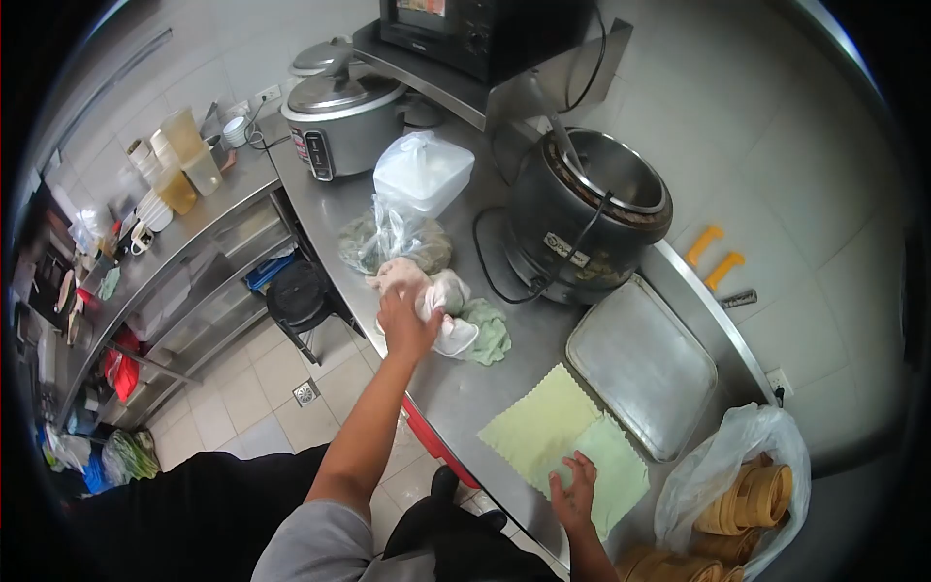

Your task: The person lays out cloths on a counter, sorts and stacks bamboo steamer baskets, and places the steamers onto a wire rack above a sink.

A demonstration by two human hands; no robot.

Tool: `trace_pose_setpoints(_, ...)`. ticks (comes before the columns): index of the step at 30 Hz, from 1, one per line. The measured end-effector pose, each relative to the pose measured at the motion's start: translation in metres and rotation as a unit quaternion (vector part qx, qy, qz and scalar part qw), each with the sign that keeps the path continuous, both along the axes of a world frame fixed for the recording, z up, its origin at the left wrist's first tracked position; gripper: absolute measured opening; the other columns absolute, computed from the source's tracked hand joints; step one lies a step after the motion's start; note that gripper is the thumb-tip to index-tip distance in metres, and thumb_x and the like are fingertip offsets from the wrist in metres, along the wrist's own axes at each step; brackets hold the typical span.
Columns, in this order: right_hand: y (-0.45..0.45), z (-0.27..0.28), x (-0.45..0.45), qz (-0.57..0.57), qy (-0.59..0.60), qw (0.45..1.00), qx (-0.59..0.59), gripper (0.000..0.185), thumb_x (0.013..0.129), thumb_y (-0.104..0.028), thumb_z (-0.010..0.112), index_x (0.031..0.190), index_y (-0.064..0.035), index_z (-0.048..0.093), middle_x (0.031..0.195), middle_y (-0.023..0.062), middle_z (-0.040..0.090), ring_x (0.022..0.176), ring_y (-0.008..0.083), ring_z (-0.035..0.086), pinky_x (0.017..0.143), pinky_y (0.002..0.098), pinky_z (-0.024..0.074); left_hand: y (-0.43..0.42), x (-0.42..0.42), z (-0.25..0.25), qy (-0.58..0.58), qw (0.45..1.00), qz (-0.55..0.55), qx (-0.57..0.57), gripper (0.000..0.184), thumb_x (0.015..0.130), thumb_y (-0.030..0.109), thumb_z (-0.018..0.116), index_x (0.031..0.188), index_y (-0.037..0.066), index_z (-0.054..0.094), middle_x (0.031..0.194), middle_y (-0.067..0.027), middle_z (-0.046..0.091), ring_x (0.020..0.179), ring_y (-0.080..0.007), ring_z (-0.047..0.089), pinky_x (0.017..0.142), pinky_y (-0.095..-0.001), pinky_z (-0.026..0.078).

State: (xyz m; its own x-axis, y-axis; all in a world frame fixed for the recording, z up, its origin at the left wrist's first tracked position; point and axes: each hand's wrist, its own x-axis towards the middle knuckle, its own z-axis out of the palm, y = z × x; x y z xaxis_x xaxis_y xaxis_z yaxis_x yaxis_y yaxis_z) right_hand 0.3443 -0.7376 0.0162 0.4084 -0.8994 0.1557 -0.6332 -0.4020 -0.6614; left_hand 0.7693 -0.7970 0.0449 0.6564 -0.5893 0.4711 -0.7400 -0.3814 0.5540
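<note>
My left hand (411,318) reaches to a heap of crumpled cloths on the steel counter, its fingers bent on a white cloth (448,293). A pinkish cloth (396,272) lies at the far side of that hand, and a crumpled green cloth (488,332) is to its right. Nearer to me, my right hand (574,485) rests with fingers apart over a pale green cloth (619,475), laid flat and partly over a flat yellow cloth (539,421).
Beyond the cloths are a clear bag (364,242), a white bagged container (423,175) and a rice cooker (339,112). A black soup pot (572,228), a metal tray (645,364) and bagged bamboo steamers (745,500) stand right. A stool (299,293) is below left.
</note>
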Motion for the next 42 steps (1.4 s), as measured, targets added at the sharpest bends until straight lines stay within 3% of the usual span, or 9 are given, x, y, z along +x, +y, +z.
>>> trace_pose_setpoints(5,0.003,0.006,0.013,0.049,-0.011,0.999,0.011,0.039,0.079,-0.012,0.070,0.113,0.0010,0.059,0.128,0.0225,0.049,0.120,0.0377,0.046,0.102,0.0445,0.0383,-0.023,0.026,-0.034,0.097,0.986,-0.052,0.128,0.078,0.068,0.034,0.082,0.134,0.005,0.051,0.127,-0.0221,0.047,0.113,-0.0416,0.050,0.099,-0.0487,0.041)
trace_pose_setpoints(9,0.018,0.007,0.016,0.080,-0.023,0.996,0.030,0.039,0.079,-0.013,0.071,0.114,0.0004,0.059,0.129,0.0207,0.049,0.121,0.0365,0.045,0.101,0.0433,0.0401,-0.021,-0.012,-0.050,0.150,0.984,-0.080,-0.063,0.080,0.070,0.038,0.082,0.135,0.004,0.049,0.128,-0.0257,0.047,0.116,-0.0414,0.049,0.100,-0.0471,0.040)
trace_pose_setpoints(16,0.059,0.011,-0.005,0.174,-0.095,0.980,0.012,0.037,0.079,-0.014,0.071,0.112,-0.0020,0.061,0.128,0.0190,0.051,0.120,0.0357,0.047,0.102,0.0425,0.0393,0.123,-0.148,-0.030,0.127,0.987,0.006,-0.103,0.041,0.077,0.017,0.071,0.115,0.005,0.060,0.115,-0.0179,0.059,0.112,-0.0361,0.053,0.097,-0.0464,0.041)
trace_pose_setpoints(18,0.068,-0.001,-0.017,0.195,-0.113,0.974,0.000,0.036,0.079,-0.013,0.071,0.111,-0.0019,0.060,0.127,0.0209,0.051,0.119,0.0385,0.048,0.101,0.0460,0.0392,0.189,-0.200,-0.057,0.295,0.948,-0.119,0.000,0.022,0.077,0.012,0.072,0.095,0.002,0.066,0.087,-0.0125,0.065,0.086,-0.0259,0.065,0.079,-0.0378,0.050)
trace_pose_setpoints(20,0.080,-0.007,-0.031,0.199,-0.135,0.969,0.048,0.032,0.082,-0.014,0.070,0.111,-0.0047,0.061,0.130,0.0158,0.050,0.118,0.0310,0.051,0.076,0.0348,0.0547,0.256,-0.245,-0.061,0.364,0.887,-0.283,0.035,0.018,0.085,0.015,0.068,0.099,0.003,0.067,0.089,-0.0113,0.068,0.085,-0.0220,0.066,0.077,-0.0353,0.052)
trace_pose_setpoints(21,0.080,-0.025,-0.040,0.204,-0.134,0.969,0.026,0.030,0.082,-0.013,0.069,0.110,-0.0053,0.061,0.130,0.0140,0.049,0.117,0.0278,0.051,0.061,0.0277,0.0551,0.284,-0.262,-0.064,0.338,0.892,-0.281,0.104,0.020,0.087,0.018,0.067,0.100,0.002,0.068,0.091,-0.0125,0.069,0.087,-0.0224,0.066,0.079,-0.0351,0.052)
trace_pose_setpoints(24,0.085,-0.038,-0.064,0.189,-0.104,0.973,0.083,0.028,0.081,-0.011,0.068,0.107,-0.0034,0.061,0.112,0.0144,0.057,0.109,0.0331,0.053,0.097,0.0421,0.0417,0.363,-0.308,-0.032,0.371,0.883,-0.224,0.182,0.034,0.089,0.025,0.066,0.114,0.002,0.063,0.096,-0.0123,0.069,0.089,-0.0219,0.065,0.082,-0.0333,0.051)
trace_pose_setpoints(29,0.095,-0.070,-0.084,0.162,-0.118,0.968,0.152,0.028,0.082,-0.015,0.068,0.104,0.0004,0.062,0.104,0.0155,0.059,0.099,0.0316,0.058,0.092,0.0408,0.0450,0.450,-0.357,-0.029,0.377,0.905,-0.108,0.164,0.037,0.090,0.027,0.066,0.116,0.002,0.062,0.098,-0.0119,0.068,0.089,-0.0215,0.065,0.080,-0.0332,0.051)
trace_pose_setpoints(42,0.167,-0.069,-0.072,0.284,0.041,0.943,-0.169,0.024,0.080,-0.017,0.070,0.098,-0.0044,0.062,0.102,0.0147,0.061,0.099,0.0358,0.056,0.090,0.0461,0.0425,0.639,-0.490,0.037,0.362,0.931,0.052,-0.005,0.039,0.091,0.030,0.063,0.120,0.003,0.059,0.104,-0.0117,0.064,0.085,-0.0230,0.063,0.077,-0.0349,0.051)
